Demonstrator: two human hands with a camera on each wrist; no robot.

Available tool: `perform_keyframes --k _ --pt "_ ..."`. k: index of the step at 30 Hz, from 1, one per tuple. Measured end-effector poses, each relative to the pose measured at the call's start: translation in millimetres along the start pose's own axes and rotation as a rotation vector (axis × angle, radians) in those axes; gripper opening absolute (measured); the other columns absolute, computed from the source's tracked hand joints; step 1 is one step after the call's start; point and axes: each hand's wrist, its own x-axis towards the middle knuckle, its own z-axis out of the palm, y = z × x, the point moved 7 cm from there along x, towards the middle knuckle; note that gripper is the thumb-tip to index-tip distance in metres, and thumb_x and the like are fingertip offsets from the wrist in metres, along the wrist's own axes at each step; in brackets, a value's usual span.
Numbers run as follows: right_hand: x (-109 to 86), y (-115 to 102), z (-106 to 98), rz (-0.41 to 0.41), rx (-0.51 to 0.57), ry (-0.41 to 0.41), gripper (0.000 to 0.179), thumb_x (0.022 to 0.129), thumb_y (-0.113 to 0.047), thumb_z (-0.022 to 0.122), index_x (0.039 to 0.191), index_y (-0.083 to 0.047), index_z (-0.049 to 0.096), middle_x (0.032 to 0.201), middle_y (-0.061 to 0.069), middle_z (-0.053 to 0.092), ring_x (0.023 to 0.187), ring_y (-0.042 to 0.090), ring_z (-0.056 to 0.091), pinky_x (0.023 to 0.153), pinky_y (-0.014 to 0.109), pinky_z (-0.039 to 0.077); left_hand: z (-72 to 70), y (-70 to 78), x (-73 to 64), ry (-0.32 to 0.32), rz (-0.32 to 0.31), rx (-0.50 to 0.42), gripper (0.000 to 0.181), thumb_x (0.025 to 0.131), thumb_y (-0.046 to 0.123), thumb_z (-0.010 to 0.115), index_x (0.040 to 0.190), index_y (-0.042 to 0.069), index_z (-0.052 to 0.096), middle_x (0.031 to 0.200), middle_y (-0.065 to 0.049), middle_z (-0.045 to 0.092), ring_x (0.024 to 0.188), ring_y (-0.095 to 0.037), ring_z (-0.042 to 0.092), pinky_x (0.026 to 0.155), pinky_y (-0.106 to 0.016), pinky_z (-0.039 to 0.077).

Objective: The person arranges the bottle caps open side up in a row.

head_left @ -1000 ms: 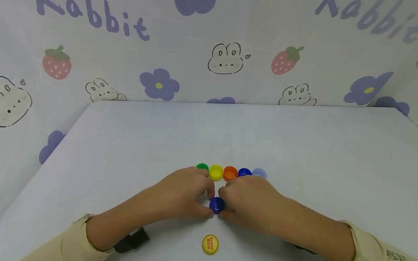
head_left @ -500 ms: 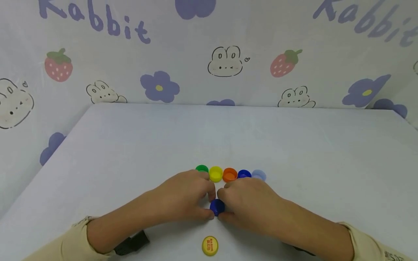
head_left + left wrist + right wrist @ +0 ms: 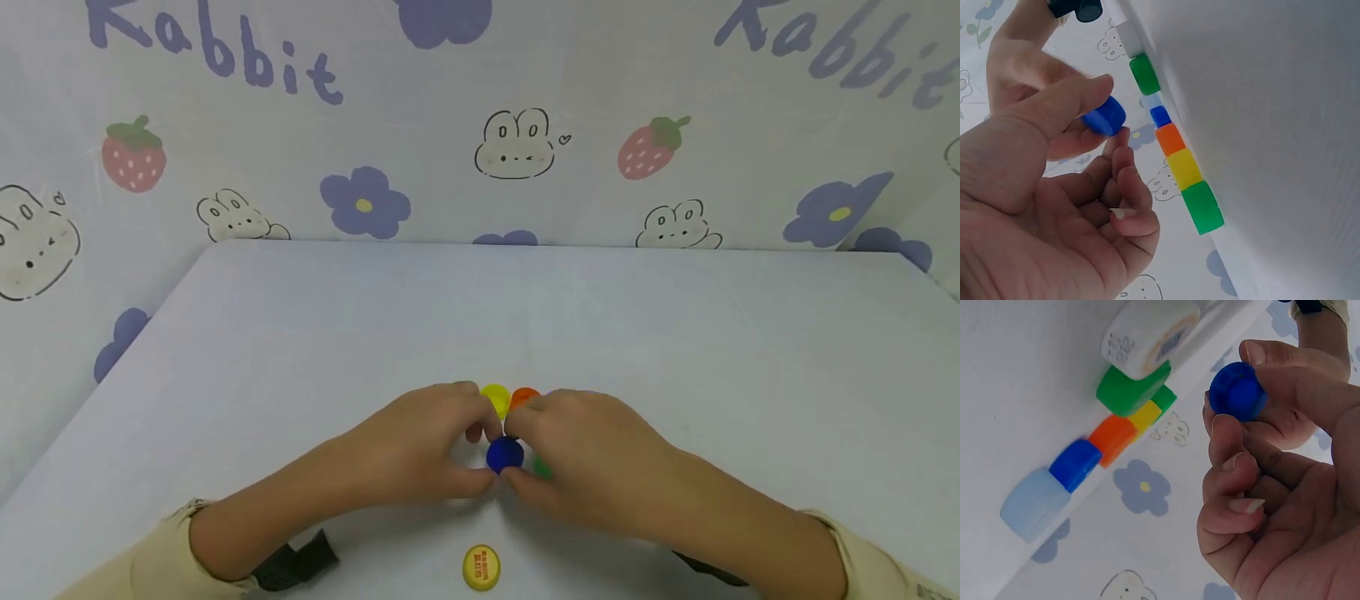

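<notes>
A blue bottle cap (image 3: 505, 456) is held between both hands, raised off the table. My left hand (image 3: 427, 446) pinches it from the left with thumb and fingertips, the other fingers loosely curled. From the right, my right hand (image 3: 600, 454) pinches the same cap. The right wrist view looks into the hollow side of the blue cap (image 3: 1237, 391). Below the hands a green cap (image 3: 543, 467) stands on the table, mostly covered by the right hand in the head view.
Behind the hands runs a row of touching caps: green (image 3: 1203, 208), yellow (image 3: 496, 401), orange (image 3: 524, 398), blue (image 3: 1075, 465) and light blue (image 3: 1035, 503). A yellow-topped printed cap (image 3: 482, 567) lies nearer the front of the white table (image 3: 480, 317).
Both hands have shifted slightly away from the body, and the blue cap has come up with them. A green cap now shows below the right hand. The hands cover more of the row.
</notes>
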Motion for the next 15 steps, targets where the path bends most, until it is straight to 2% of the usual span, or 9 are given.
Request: perform_keyframes --k 6,10,15 --pt "-2.9 -2 -14 -0.073 0.105 0.176 0.014 0.092 -0.026 0.078 0.093 -0.019 0.067 0.084 -0.016 0.063 0.075 0.004 0.058 0.066 0.025 0.049 -7.7 5.8 -2.2 0.110 0.107 -0.034 0.020 0.086 0.017 0.078 0.104 0.013 0.069 0.092 0.005 0.060 0.084 -0.013 0.056 0.072 -0.026 0.048" --pt "-0.8 0 -16 -0.084 0.134 0.219 0.017 0.093 -0.026 0.078 0.099 -0.018 0.064 0.088 -0.014 0.067 0.080 0.007 0.064 0.070 0.026 0.052 -12.1 9.2 -1.6 0.188 0.153 -0.010 0.022 0.084 0.016 0.080 0.103 0.014 0.069 0.091 0.007 0.060 0.086 -0.012 0.056 0.074 -0.025 0.049" --pt "0.9 4 -17 -0.057 0.127 0.226 0.022 0.092 -0.029 0.079 0.103 -0.016 0.064 0.089 -0.012 0.067 0.081 0.007 0.064 0.070 0.026 0.052 -17.4 11.7 -1.0 0.267 0.152 0.021 0.029 0.082 0.020 0.085 0.107 0.012 0.071 0.093 0.006 0.061 0.088 -0.013 0.058 0.076 -0.024 0.050"
